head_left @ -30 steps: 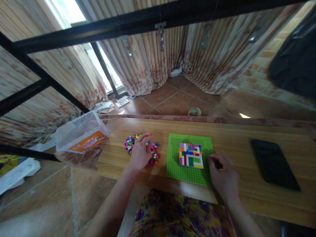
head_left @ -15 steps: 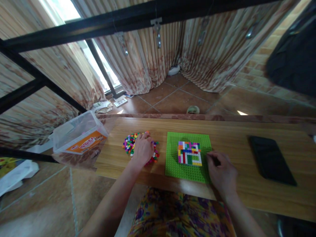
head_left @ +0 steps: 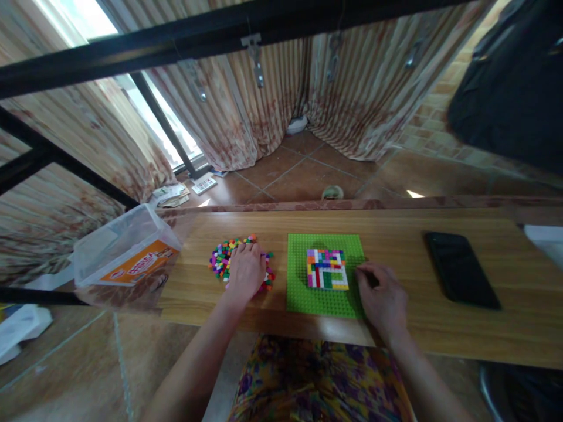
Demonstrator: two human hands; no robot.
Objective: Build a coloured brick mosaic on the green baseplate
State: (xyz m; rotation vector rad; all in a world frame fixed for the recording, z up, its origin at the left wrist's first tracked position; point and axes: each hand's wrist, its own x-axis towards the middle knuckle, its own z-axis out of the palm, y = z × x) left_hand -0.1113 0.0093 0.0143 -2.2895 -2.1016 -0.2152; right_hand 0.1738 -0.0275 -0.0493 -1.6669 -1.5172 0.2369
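Observation:
My left hand (head_left: 247, 271) rests palm down over a pile of small coloured building bricks (head_left: 220, 258), its fingers bent down into them. Whether a brick is between those fingertips is hidden. To the right lies a green baseplate (head_left: 299, 299) with a block of multicoloured bricks (head_left: 326, 269) built on its middle. At the plate's right edge, my right hand (head_left: 383, 294) is curled with thumb and forefinger together. Anything held in that pinch is too small or too hidden to make out.
A black phone (head_left: 461, 269) lies on the right of the wooden table (head_left: 400, 234). Beyond the table's left end stands a clear plastic box (head_left: 118, 234) with an orange label. A black metal bar (head_left: 202, 44) crosses above, before the curtains (head_left: 264, 117).
The whole view has shifted, so the table and things on it appear farther left. Both hands keep nearly the same places, the left over the brick pile, the right beside the baseplate.

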